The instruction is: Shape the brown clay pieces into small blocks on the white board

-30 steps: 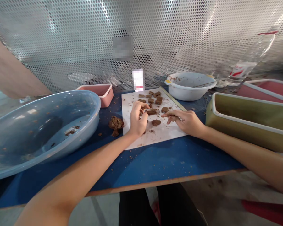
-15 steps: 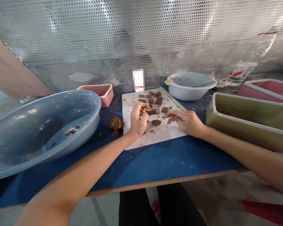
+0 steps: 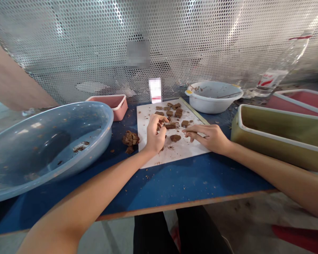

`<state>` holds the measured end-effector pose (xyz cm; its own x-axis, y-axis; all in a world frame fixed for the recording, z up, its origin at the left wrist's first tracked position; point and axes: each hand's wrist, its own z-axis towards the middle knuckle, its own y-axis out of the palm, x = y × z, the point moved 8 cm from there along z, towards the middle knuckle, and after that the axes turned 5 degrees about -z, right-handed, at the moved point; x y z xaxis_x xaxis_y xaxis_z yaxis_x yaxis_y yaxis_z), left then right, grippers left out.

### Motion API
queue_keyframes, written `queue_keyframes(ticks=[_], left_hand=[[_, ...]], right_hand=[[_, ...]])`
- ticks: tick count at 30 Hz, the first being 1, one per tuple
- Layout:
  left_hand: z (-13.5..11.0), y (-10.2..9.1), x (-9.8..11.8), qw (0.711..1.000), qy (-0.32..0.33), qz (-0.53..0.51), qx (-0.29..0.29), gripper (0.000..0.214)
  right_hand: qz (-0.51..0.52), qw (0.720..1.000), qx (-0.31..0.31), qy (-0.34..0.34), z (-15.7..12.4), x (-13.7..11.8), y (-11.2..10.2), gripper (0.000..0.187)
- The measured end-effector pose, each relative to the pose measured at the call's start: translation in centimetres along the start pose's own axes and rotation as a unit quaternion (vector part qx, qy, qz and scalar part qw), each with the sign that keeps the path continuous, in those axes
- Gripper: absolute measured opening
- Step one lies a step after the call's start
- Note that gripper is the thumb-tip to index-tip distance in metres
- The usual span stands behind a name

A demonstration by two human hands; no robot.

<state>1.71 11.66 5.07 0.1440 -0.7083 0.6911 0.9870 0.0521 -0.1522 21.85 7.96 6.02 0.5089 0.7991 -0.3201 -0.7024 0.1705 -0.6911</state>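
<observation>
My left hand (image 3: pixel 155 133) rests on the white sheet (image 3: pixel 193 146), its fingers curled and its thumb apart from them. Between thumb and fingertips is the left end of a long piece of brown clay (image 3: pixel 171 125). To the right, my right hand (image 3: pixel 208 137) has thumb and fingertips drawn together just above the sheet; anything in the pinch is too small to make out. A rounded clay piece (image 3: pixel 175 138) lies between the hands, and a squarish clay piece (image 3: pixel 185 123) sits beyond the right fingertips. Several more clay pieces (image 3: pixel 169 113) and crumbs lie farther back.
A crumbly brown lump (image 3: pixel 130 138) sits left of the sheet on the blue table (image 3: pixel 175 183). Around it stand a large blue basin (image 3: pixel 106 141), pink box (image 3: pixel 120 108), white basin (image 3: pixel 212 106), olive trough (image 3: pixel 275 141) and plastic bottle (image 3: pixel 271 79). Perforated metal (image 3: pixel 95 42) rises behind.
The fingers of my right hand have come closer together, from slightly spread to a pinch. My left hand and the clay pieces look unchanged.
</observation>
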Motion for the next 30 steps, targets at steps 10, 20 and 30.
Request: queue_keyframes(ticks=[10,20,30], left_hand=[[-0.2,2.2,-2.2,0.983,-0.104,-0.109,-0.102,0.02],[-0.3,2.3,-2.1,0.985,-0.103,-0.089,-0.107,0.02],[-0.6,2.9,-2.0,0.979,-0.127,-0.055,-0.151,0.022]], right_hand=[[0.0,1.0,0.023,0.015,-0.6,0.9,0.6,0.014],[0.004,1.0,-0.004,-0.008,-0.1,0.2,0.9,0.008],[0.001,1.0,-0.025,0.019,0.0,0.4,1.3,0.013]])
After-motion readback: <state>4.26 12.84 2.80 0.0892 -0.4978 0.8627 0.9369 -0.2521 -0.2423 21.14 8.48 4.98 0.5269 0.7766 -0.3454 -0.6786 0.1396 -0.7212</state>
